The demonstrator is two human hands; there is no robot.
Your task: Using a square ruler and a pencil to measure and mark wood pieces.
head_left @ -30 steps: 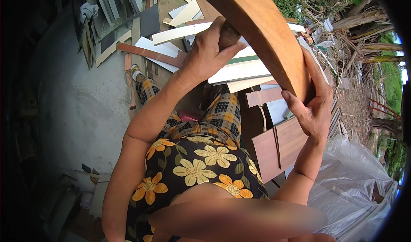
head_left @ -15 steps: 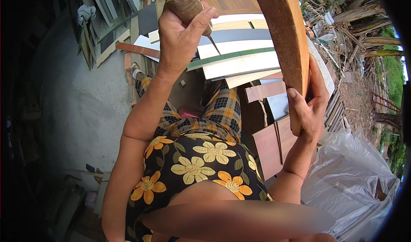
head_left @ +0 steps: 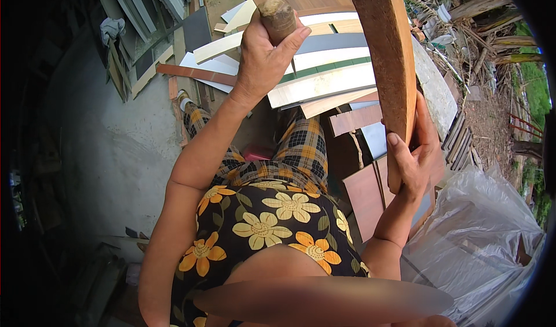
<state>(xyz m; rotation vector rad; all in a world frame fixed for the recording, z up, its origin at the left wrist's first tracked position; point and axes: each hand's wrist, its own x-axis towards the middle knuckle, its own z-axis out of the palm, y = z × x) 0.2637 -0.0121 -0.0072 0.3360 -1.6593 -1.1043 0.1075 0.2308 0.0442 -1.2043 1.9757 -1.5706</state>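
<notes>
- The left hand (head_left: 262,63) is closed round the brown handle of a spiked tool (head_left: 279,23), its thin point angled down toward the boards (head_left: 321,87) — whether it touches them, I can't tell.
- The right hand (head_left: 418,156) grips a long brown block (head_left: 392,66) near its lower end, thumb on the near face.
- Block and tool stand well apart, both above the boards.

My left hand (head_left: 259,63) hides much of the awl (head_left: 277,21); my right hand (head_left: 418,156) covers part of the curved wooden block (head_left: 392,66). Boards (head_left: 324,88) hide my right foot; a blurred patch (head_left: 324,297) obscures the foreground.
</notes>
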